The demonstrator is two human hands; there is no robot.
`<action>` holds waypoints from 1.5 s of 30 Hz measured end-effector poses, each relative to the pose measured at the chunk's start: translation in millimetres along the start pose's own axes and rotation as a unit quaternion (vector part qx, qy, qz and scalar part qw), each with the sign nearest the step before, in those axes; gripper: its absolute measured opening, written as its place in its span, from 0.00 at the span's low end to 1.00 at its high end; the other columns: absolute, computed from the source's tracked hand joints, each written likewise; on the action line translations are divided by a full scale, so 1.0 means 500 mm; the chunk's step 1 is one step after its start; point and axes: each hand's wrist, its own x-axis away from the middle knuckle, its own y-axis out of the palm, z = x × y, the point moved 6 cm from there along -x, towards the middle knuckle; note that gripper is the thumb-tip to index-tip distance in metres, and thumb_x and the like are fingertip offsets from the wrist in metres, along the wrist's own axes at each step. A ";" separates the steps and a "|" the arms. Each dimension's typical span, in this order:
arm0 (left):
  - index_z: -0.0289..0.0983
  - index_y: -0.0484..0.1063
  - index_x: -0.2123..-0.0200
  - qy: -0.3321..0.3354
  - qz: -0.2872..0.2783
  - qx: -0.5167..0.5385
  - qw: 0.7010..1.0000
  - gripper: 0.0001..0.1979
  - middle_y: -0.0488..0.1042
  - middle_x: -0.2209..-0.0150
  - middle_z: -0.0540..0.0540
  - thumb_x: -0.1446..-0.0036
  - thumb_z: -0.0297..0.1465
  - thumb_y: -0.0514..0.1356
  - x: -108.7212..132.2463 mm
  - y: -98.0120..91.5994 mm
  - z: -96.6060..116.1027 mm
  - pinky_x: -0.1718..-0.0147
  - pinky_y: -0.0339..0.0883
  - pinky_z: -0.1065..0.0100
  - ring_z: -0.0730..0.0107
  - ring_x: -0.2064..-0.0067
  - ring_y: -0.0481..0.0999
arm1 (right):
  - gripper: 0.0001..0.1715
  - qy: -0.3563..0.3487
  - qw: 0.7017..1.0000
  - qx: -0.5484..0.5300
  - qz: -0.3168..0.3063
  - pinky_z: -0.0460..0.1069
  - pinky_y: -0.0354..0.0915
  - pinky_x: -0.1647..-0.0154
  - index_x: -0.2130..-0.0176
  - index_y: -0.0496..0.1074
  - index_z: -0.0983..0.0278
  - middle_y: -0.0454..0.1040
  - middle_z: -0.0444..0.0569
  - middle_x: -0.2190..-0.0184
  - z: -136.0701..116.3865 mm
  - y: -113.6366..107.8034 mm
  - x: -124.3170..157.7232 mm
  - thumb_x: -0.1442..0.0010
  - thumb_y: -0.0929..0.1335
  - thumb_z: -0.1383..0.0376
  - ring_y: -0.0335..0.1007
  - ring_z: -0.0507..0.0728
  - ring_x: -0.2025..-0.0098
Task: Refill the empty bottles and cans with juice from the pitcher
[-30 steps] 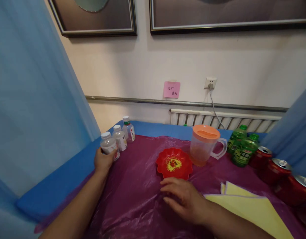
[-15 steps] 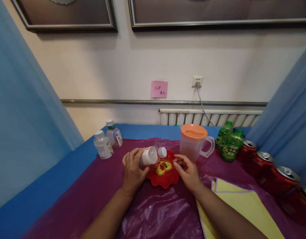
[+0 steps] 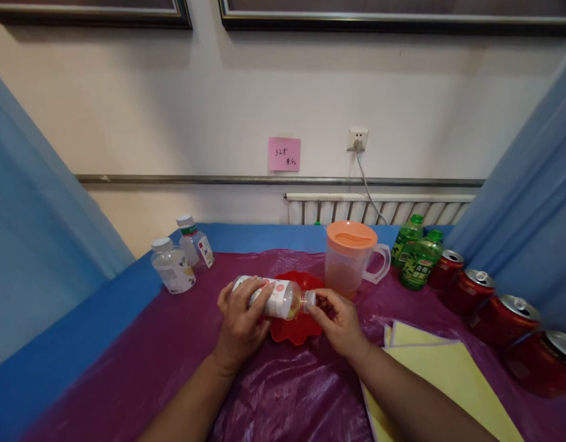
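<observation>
My left hand (image 3: 241, 322) is wrapped round a clear plastic bottle (image 3: 280, 299) with a white printed label. The bottle lies nearly level, its neck pointing right, over a red scalloped dish (image 3: 294, 333). At the neck, the fingers of my right hand (image 3: 342, 322) pinch the whitish cap (image 3: 309, 299). Much of the dish is hidden behind the bottle and my hands. Just behind my right hand stands a clear pitcher (image 3: 345, 270) with an orange lid and a handle on its right.
Two clear bottles with white caps, one nearer (image 3: 175, 267) and one farther (image 3: 195, 245), stand at the left. Two green bottles (image 3: 420, 261) and several red cans (image 3: 504, 322) line the right. Yellow cloths (image 3: 444, 380) lie beneath my right forearm on purple plastic sheeting (image 3: 163, 362).
The bottle has turned more level, with its neck lower and further right. My right hand has closed on its cap. The view has shifted slightly.
</observation>
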 end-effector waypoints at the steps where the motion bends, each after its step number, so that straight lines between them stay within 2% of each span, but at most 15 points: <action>1: 0.42 0.68 0.42 0.001 0.002 0.001 1.000 0.23 0.76 0.48 0.37 0.40 0.28 0.63 0.000 -0.003 0.001 0.38 0.52 0.45 0.51 0.44 0.75 | 0.13 -0.006 1.000 0.000 -0.002 0.46 0.69 0.65 0.54 0.76 0.62 0.79 0.47 0.64 -0.005 0.002 0.002 0.35 0.71 0.57 0.74 0.53 0.67; 11: 0.42 0.69 0.43 -0.014 -0.003 0.012 1.000 0.22 0.76 0.49 0.38 0.40 0.28 0.63 -0.003 -0.012 -0.001 0.38 0.52 0.44 0.50 0.45 0.76 | 0.12 -0.072 0.996 0.044 -0.005 0.47 0.71 0.62 0.52 0.74 0.61 0.79 0.47 0.62 -0.039 0.004 0.003 0.35 0.71 0.61 0.75 0.54 0.64; 15: 0.43 0.68 0.41 -0.020 -0.023 0.013 0.999 0.24 0.77 0.48 0.38 0.41 0.29 0.63 0.000 -0.004 -0.009 0.37 0.51 0.44 0.49 0.45 0.76 | 0.22 -0.124 0.989 0.085 -0.011 0.53 0.71 0.48 0.44 0.70 0.58 0.77 0.52 0.51 -0.045 0.005 0.006 0.36 0.71 0.64 0.75 0.58 0.51; 18: 0.44 0.67 0.40 -0.025 -0.034 0.011 0.999 0.26 0.77 0.47 0.38 0.42 0.29 0.63 0.004 0.002 -0.013 0.37 0.50 0.44 0.49 0.45 0.76 | 0.31 -0.139 0.985 0.099 -0.005 0.58 0.66 0.38 0.36 0.64 0.56 0.72 0.54 0.43 -0.042 0.006 0.012 0.37 0.70 0.66 0.69 0.61 0.40; 20: 0.44 0.67 0.39 -0.027 -0.041 0.015 0.999 0.27 0.77 0.47 0.38 0.42 0.29 0.63 0.006 0.005 -0.012 0.36 0.50 0.44 0.48 0.44 0.76 | 0.37 -0.134 0.986 0.097 0.001 0.60 0.63 0.35 0.32 0.60 0.56 0.68 0.55 0.39 -0.039 0.004 0.014 0.37 0.71 0.63 0.64 0.62 0.36; 22: 0.44 0.67 0.39 -0.027 -0.049 0.021 0.998 0.28 0.76 0.46 0.38 0.43 0.28 0.63 0.008 0.009 -0.010 0.36 0.49 0.43 0.48 0.43 0.75 | 0.39 -0.118 0.989 0.090 0.005 0.60 0.64 0.36 0.31 0.58 0.57 0.67 0.57 0.39 -0.035 0.001 0.014 0.37 0.71 0.60 0.65 0.63 0.37; 23: 0.44 0.67 0.39 -0.026 -0.051 0.023 0.998 0.28 0.76 0.46 0.38 0.43 0.28 0.63 0.009 0.010 -0.009 0.36 0.49 0.44 0.48 0.43 0.75 | 0.37 -0.109 0.990 0.086 0.004 0.59 0.66 0.39 0.33 0.59 0.58 0.69 0.56 0.41 -0.034 -0.001 0.012 0.36 0.71 0.59 0.67 0.63 0.39; 26: 0.44 0.67 0.39 -0.023 -0.053 0.023 0.998 0.28 0.76 0.46 0.38 0.43 0.29 0.64 0.012 0.013 -0.009 0.35 0.49 0.44 0.49 0.43 0.75 | 0.23 -0.089 0.993 0.077 -0.004 0.55 0.70 0.47 0.41 0.68 0.58 0.74 0.52 0.51 -0.033 -0.003 0.007 0.33 0.69 0.59 0.73 0.59 0.49; 28: 0.44 0.67 0.39 -0.021 -0.054 0.023 0.998 0.28 0.76 0.46 0.38 0.43 0.29 0.64 0.012 0.014 -0.010 0.35 0.48 0.43 0.49 0.43 0.75 | 0.16 -0.084 0.994 0.075 -0.008 0.53 0.71 0.50 0.45 0.70 0.58 0.75 0.51 0.54 -0.033 -0.003 0.004 0.32 0.68 0.60 0.73 0.58 0.52; 30: 0.43 0.67 0.39 -0.021 -0.055 0.023 0.998 0.28 0.76 0.46 0.37 0.43 0.29 0.63 0.012 0.014 -0.011 0.36 0.49 0.43 0.48 0.43 0.75 | 0.17 -0.089 0.993 0.078 -0.008 0.54 0.71 0.49 0.44 0.70 0.58 0.74 0.52 0.53 -0.035 -0.003 0.004 0.32 0.68 0.61 0.73 0.58 0.51; 35: 0.43 0.66 0.39 -0.026 -0.049 0.020 0.998 0.27 0.76 0.47 0.37 0.42 0.28 0.62 0.006 0.010 -0.010 0.37 0.50 0.43 0.48 0.44 0.76 | 0.28 -0.128 0.988 0.085 -0.007 0.58 0.67 0.39 0.38 0.67 0.55 0.70 0.54 0.44 -0.053 -0.001 0.013 0.35 0.68 0.66 0.69 0.61 0.41; 39: 0.44 0.66 0.38 -0.032 -0.052 0.022 0.998 0.28 0.76 0.46 0.38 0.43 0.28 0.62 0.006 0.010 -0.010 0.36 0.50 0.44 0.48 0.43 0.76 | 0.37 -0.111 0.988 0.103 0.004 0.62 0.63 0.35 0.32 0.60 0.56 0.66 0.56 0.38 -0.050 -0.002 0.016 0.37 0.71 0.60 0.64 0.64 0.36; 43: 0.44 0.67 0.39 -0.033 -0.053 0.026 0.998 0.29 0.77 0.46 0.38 0.44 0.28 0.63 0.009 0.011 -0.011 0.36 0.50 0.44 0.48 0.43 0.76 | 0.25 -0.082 0.992 0.094 0.007 0.58 0.69 0.43 0.39 0.69 0.56 0.73 0.54 0.48 -0.031 -0.003 0.011 0.34 0.70 0.59 0.71 0.61 0.45; 45: 0.44 0.67 0.39 -0.035 -0.054 0.027 0.998 0.29 0.77 0.46 0.38 0.44 0.29 0.63 0.009 0.011 -0.012 0.36 0.50 0.45 0.48 0.43 0.76 | 0.22 -0.083 0.993 0.083 0.001 0.56 0.71 0.46 0.41 0.70 0.56 0.74 0.53 0.50 -0.026 -0.001 0.010 0.34 0.70 0.60 0.73 0.60 0.48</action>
